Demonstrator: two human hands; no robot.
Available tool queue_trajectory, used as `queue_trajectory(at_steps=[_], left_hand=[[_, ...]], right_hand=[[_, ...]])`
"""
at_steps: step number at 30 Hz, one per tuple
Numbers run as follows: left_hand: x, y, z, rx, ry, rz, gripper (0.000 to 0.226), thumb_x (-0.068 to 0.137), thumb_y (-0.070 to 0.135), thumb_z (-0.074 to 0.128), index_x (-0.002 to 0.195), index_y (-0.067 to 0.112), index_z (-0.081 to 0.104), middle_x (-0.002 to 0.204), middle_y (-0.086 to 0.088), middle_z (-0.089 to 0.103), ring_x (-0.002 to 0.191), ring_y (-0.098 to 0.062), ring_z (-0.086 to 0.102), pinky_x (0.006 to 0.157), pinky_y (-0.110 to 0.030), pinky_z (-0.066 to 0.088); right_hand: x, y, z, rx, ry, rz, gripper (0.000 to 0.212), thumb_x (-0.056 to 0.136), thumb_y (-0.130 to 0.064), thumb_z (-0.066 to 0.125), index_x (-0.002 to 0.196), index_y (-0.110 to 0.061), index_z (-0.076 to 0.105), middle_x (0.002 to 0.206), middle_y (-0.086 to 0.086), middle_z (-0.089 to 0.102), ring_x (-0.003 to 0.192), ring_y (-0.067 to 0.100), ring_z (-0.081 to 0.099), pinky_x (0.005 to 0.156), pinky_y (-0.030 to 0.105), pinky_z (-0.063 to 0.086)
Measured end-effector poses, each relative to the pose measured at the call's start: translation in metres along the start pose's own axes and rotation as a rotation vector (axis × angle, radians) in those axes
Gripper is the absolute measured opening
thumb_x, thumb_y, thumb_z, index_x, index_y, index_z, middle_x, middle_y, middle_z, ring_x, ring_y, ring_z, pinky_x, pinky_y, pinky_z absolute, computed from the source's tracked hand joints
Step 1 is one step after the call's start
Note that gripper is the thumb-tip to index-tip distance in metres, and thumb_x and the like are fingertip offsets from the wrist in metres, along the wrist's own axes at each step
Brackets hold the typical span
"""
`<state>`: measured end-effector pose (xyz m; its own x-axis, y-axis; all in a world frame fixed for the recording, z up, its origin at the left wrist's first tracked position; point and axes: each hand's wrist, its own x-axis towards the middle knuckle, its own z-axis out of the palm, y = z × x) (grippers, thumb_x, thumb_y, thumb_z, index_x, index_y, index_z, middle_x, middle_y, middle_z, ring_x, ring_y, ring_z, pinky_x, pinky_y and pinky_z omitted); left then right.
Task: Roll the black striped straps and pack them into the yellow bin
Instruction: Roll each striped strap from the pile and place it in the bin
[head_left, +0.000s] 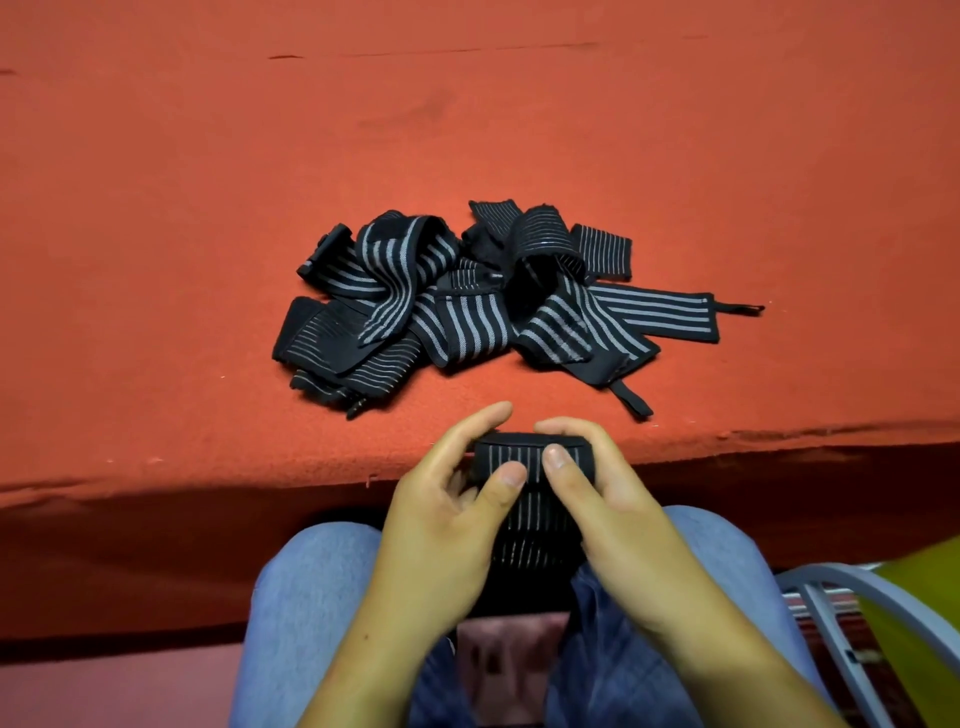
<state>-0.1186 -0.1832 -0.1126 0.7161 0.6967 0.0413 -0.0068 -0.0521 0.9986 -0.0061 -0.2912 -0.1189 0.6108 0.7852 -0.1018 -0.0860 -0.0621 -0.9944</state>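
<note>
Red fuzzy cloth (208, 208) covers the whole tabletop. It looks felt-like, with a few creases and lint specks, and its front edge drops off just ahead of our knees. Out in the middle sits a pile of black striped straps (483, 301). They're flat woven elastic bands with grey lines running lengthwise, some lines thick and some thin. They're all flopped over each other, so we can't get a clean count. Two skinny black loop tabs poke out, one on the right side and one on the near right.

Right at the table edge we've got one strap (535, 457) in both hands. Its top end is a tight little roll and the loose rest hangs down between our legs. The left hand (447, 499) grips the roll from its side, thumb on top and fingers curled round behind. The right hand (613, 493) mirrors that, thumb pressed on the stripes. The two thumbs nearly meet and cover part of the roll.

Below are our knees in blue jeans (306, 597). Down in the right corner a slice of the yellow bin (919, 597) shows, smooth and plasticky. A grey tube frame (857, 587) curves across in front of it, so most of the bin is hidden. It's well apart from the pile.
</note>
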Motion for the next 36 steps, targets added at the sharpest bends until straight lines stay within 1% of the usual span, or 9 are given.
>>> queue_trajectory(at_steps=[6, 9, 12, 19, 23, 26, 29, 31, 36], left_hand=[[-0.002, -0.001, -0.003, -0.049, 0.034, 0.024, 0.041, 0.088, -0.008, 0.071, 0.112, 0.025, 0.074, 0.106, 0.003, 0.078, 0.094, -0.007, 0.073, 0.081, -0.018, 0.055], [0.0, -0.001, -0.004, -0.02, 0.026, 0.06, 0.04, 0.085, -0.014, 0.071, 0.103, 0.021, 0.075, 0.108, 0.003, 0.077, 0.1, -0.007, 0.072, 0.084, -0.016, 0.054], [-0.001, 0.001, -0.007, -0.042, -0.03, 0.036, 0.038, 0.086, -0.014, 0.07, 0.107, 0.017, 0.073, 0.112, 0.005, 0.076, 0.103, -0.005, 0.071, 0.086, -0.016, 0.054], [0.004, 0.005, -0.012, 0.083, -0.063, -0.004, 0.024, 0.091, 0.04, 0.069, 0.114, 0.034, 0.072, 0.113, 0.012, 0.074, 0.1, 0.0, 0.069, 0.086, -0.015, 0.05], [0.003, 0.003, -0.011, 0.079, -0.032, 0.004, 0.015, 0.095, 0.023, 0.071, 0.106, 0.032, 0.074, 0.104, 0.01, 0.077, 0.091, -0.003, 0.07, 0.082, -0.019, 0.052], [0.001, 0.003, -0.011, 0.023, -0.028, 0.004, 0.025, 0.093, 0.003, 0.069, 0.109, 0.022, 0.074, 0.105, 0.007, 0.077, 0.091, -0.003, 0.071, 0.08, -0.017, 0.053], [0.001, 0.001, -0.009, -0.007, -0.036, 0.024, 0.03, 0.091, -0.008, 0.067, 0.109, 0.015, 0.073, 0.114, 0.008, 0.075, 0.107, -0.002, 0.07, 0.087, -0.014, 0.052], [0.0, 0.0, -0.008, -0.001, -0.044, 0.05, 0.034, 0.089, -0.013, 0.067, 0.108, 0.014, 0.073, 0.12, 0.008, 0.073, 0.116, -0.004, 0.067, 0.091, -0.014, 0.051], [0.002, -0.002, -0.01, -0.063, -0.071, -0.034, 0.034, 0.094, 0.013, 0.074, 0.125, 0.025, 0.066, 0.117, 0.007, 0.075, 0.106, -0.009, 0.072, 0.087, -0.02, 0.055]], right_hand=[[0.003, 0.0, -0.001, 0.016, -0.013, -0.027, 0.026, 0.094, -0.055, 0.063, 0.108, -0.033, 0.066, 0.097, -0.002, 0.075, 0.089, 0.011, 0.069, 0.087, 0.04, 0.056], [0.004, 0.0, 0.0, 0.006, -0.03, -0.026, 0.031, 0.09, -0.063, 0.062, 0.108, -0.038, 0.064, 0.095, -0.004, 0.073, 0.09, 0.012, 0.068, 0.09, 0.047, 0.055], [0.004, 0.001, -0.002, -0.006, -0.031, -0.065, 0.022, 0.092, -0.047, 0.061, 0.111, -0.035, 0.063, 0.098, 0.0, 0.072, 0.09, 0.014, 0.066, 0.09, 0.053, 0.054], [0.002, 0.002, -0.005, -0.061, -0.083, -0.106, 0.026, 0.097, -0.034, 0.061, 0.122, -0.029, 0.058, 0.1, -0.004, 0.07, 0.09, 0.013, 0.065, 0.087, 0.048, 0.055], [0.003, 0.004, -0.005, -0.031, -0.096, -0.091, 0.019, 0.103, -0.022, 0.063, 0.12, -0.028, 0.061, 0.102, -0.005, 0.07, 0.095, 0.012, 0.065, 0.089, 0.039, 0.056], [0.002, 0.003, -0.003, 0.028, -0.067, -0.017, 0.023, 0.096, -0.038, 0.065, 0.118, -0.031, 0.063, 0.095, -0.008, 0.073, 0.09, 0.005, 0.067, 0.082, 0.025, 0.054], [0.002, 0.002, -0.003, 0.038, -0.025, -0.005, 0.024, 0.096, -0.048, 0.066, 0.113, -0.031, 0.067, 0.099, -0.001, 0.075, 0.092, 0.01, 0.069, 0.085, 0.031, 0.056], [0.003, 0.001, -0.004, 0.037, -0.013, -0.034, 0.019, 0.097, -0.036, 0.064, 0.113, -0.025, 0.067, 0.1, -0.003, 0.075, 0.093, 0.009, 0.068, 0.084, 0.026, 0.056], [0.002, -0.001, -0.006, 0.024, -0.066, -0.048, 0.018, 0.103, -0.009, 0.057, 0.118, -0.018, 0.061, 0.099, -0.01, 0.074, 0.091, 0.003, 0.067, 0.08, 0.019, 0.053]])
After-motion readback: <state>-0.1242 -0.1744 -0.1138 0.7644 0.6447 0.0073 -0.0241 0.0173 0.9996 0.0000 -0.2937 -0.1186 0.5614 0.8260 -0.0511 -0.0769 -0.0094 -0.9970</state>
